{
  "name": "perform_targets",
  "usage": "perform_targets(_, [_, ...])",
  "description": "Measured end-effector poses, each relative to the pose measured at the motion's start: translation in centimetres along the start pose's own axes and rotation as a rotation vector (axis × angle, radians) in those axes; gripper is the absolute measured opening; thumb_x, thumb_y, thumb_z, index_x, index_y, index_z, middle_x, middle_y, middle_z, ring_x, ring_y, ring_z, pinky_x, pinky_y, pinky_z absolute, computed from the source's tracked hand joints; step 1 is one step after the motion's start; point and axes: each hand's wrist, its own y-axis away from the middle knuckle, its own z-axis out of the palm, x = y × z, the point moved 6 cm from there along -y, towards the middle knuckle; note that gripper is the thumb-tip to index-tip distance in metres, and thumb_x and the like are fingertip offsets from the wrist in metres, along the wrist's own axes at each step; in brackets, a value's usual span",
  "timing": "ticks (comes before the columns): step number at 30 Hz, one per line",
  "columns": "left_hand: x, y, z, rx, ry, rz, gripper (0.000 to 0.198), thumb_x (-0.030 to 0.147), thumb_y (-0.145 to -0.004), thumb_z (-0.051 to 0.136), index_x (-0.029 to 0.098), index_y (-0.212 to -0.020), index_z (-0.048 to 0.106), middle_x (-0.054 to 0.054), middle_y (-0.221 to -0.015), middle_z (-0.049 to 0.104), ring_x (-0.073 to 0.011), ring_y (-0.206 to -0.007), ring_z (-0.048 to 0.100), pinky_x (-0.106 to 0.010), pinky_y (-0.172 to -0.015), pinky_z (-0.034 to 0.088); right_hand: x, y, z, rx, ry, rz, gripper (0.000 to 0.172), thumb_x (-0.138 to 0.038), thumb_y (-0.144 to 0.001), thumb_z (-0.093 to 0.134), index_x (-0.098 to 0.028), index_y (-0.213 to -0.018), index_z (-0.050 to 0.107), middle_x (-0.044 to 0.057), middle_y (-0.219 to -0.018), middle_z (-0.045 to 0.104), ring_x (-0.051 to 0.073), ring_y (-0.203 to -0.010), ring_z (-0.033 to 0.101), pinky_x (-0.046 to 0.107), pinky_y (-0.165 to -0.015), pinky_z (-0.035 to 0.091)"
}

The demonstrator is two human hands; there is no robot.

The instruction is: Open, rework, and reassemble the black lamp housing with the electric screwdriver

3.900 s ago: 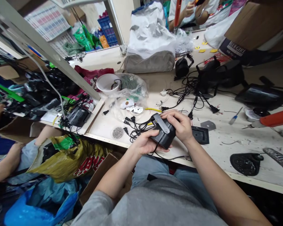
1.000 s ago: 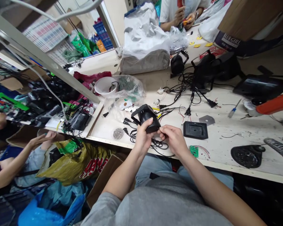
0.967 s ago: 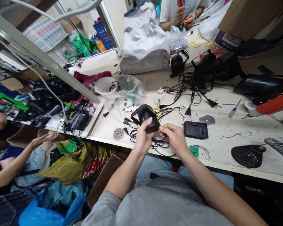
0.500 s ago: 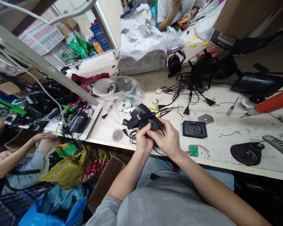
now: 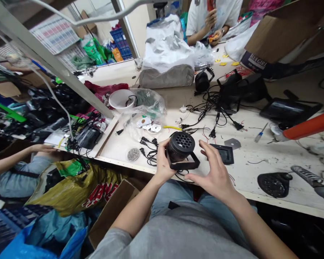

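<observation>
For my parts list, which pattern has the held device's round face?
Round face: dark honeycomb grid, best seen in the head view.

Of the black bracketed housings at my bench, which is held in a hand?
The honeycomb-fronted housing, in your left hand; the other bracketed housings lie farther back on the bench.

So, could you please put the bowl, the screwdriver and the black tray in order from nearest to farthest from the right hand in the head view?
From the right hand:
1. Black tray: just beyond the fingers, slightly to the right.
2. Screwdriver: farther right on the bench.
3. Bowl: far over on the left, toward the back.
</observation>
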Motion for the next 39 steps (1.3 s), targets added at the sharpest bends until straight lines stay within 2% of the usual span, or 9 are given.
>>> perform_targets(5, [-0.2, 1.3, 1.1, -0.133, -0.059, 0.054, 0.076, 0.032, -0.056, 0.092, 0.023, -0.124, 0.06, -0.01, -0.125, 0.063, -0.0305, -0.119, 0.06, -0.043, -0.107, 0.043, 0.6, -0.9, -1.9, 0.044, -0.219, 0.074, 0.082, -0.062, -0.091, 0.07, -0.032, -0.157, 0.033, 0.014, -0.145, 0.051, 0.033, -0.131, 0.056, 0.05, -0.105, 0.056])
perform_targets(10, [-0.1, 1.7, 1.4, -0.166, -0.026, 0.018, 0.073, 0.03, -0.058, 0.088, 0.021, -0.125, 0.06, -0.011, -0.125, 0.064, -0.0308, -0.117, 0.06, -0.044, -0.107, 0.044, -2.1, -0.7, -1.4, -0.146, 0.062, -0.164, 0.111, -0.073, -0.076, 0.078, -0.029, -0.163, 0.023, 0.017, -0.159, 0.033, 0.042, -0.145, 0.036, 0.062, -0.115, 0.041])
perform_targets(13, [-0.2, 1.4, 1.6, -0.192, -0.012, -0.04, 0.076, 0.026, -0.053, 0.088, 0.021, -0.124, 0.061, -0.011, -0.125, 0.065, -0.032, -0.118, 0.061, -0.045, -0.108, 0.044, -2.4, -0.6, -0.8, -0.135, 0.115, -0.203, 0.102, -0.058, -0.085, 0.078, -0.029, -0.163, 0.02, 0.016, -0.156, 0.039, 0.037, -0.142, 0.041, 0.056, -0.115, 0.044])
perform_targets(18, [-0.6, 0.6, 1.7, -0.276, -0.025, -0.265, 0.084, 0.025, -0.04, 0.096, 0.021, -0.119, 0.065, -0.009, -0.12, 0.067, -0.0332, -0.115, 0.061, -0.047, -0.108, 0.043, 3.1, -3.2, -1.2, -0.007, -0.136, 0.258, 0.091, -0.071, -0.066, 0.086, -0.023, -0.138, 0.059, 0.011, -0.114, 0.07, 0.032, -0.101, 0.067, 0.047, -0.092, 0.056])
perform_targets(22, [-0.3, 0.0, 2.2, -0.354, -0.016, -0.327, 0.086, 0.025, -0.032, 0.098, 0.021, -0.113, 0.069, -0.006, -0.114, 0.068, -0.0322, -0.11, 0.061, -0.045, -0.105, 0.044, 6.7, -5.1, -0.6, -0.049, -0.409, 0.555, 0.067, -0.081, -0.068, 0.072, -0.02, -0.096, 0.075, 0.006, -0.082, 0.069, 0.024, -0.075, 0.063, 0.036, -0.071, 0.054])
perform_targets(25, [-0.8, -0.1, 2.6, -0.321, -0.014, -0.37, 0.083, 0.024, -0.032, 0.098, 0.021, -0.111, 0.07, -0.005, -0.112, 0.068, -0.0312, -0.108, 0.061, -0.045, -0.105, 0.044, 6.8, -6.1, -0.6, -0.098, -0.394, 0.514, 0.063, -0.082, -0.078, 0.061, -0.022, -0.091, 0.077, 0.008, -0.095, 0.074, 0.027, -0.089, 0.066, 0.037, -0.08, 0.053])
perform_targets(30, [-1.0, -0.4, 3.4, -0.293, -0.055, -0.341, 0.078, 0.021, -0.03, 0.096, 0.022, -0.105, 0.072, -0.005, -0.109, 0.067, -0.0306, -0.105, 0.06, -0.045, -0.101, 0.045, 5.3, -6.5, -0.2, -0.291, -0.197, 0.359, 0.077, -0.06, -0.065, 0.083, -0.031, -0.134, 0.066, 0.006, -0.132, 0.066, 0.035, -0.119, 0.062, 0.047, -0.099, 0.05])
perform_targets(33, [-0.8, -0.7, 3.7, -0.305, -0.043, -0.34, 0.074, 0.019, -0.03, 0.096, 0.021, -0.1, 0.072, -0.004, -0.103, 0.067, -0.0288, -0.1, 0.06, -0.042, -0.097, 0.047, 5.1, -6.4, 0.0, -0.257, -0.063, 0.389, 0.077, -0.05, -0.061, 0.088, -0.03, -0.132, 0.067, 0.006, -0.125, 0.069, 0.036, -0.112, 0.065, 0.049, -0.096, 0.051])
perform_targets(39, [-1.7, 0.3, 4.3, -0.293, 0.104, -0.402, 0.075, 0.024, -0.038, 0.097, 0.022, -0.108, 0.07, -0.004, -0.109, 0.068, -0.0286, -0.108, 0.06, -0.043, -0.103, 0.045, 5.9, -6.2, -0.4, -0.082, -0.035, 0.433, 0.057, -0.059, -0.063, 0.083, -0.026, -0.109, 0.073, 0.007, -0.107, 0.073, 0.034, -0.099, 0.067, 0.046, -0.087, 0.051])
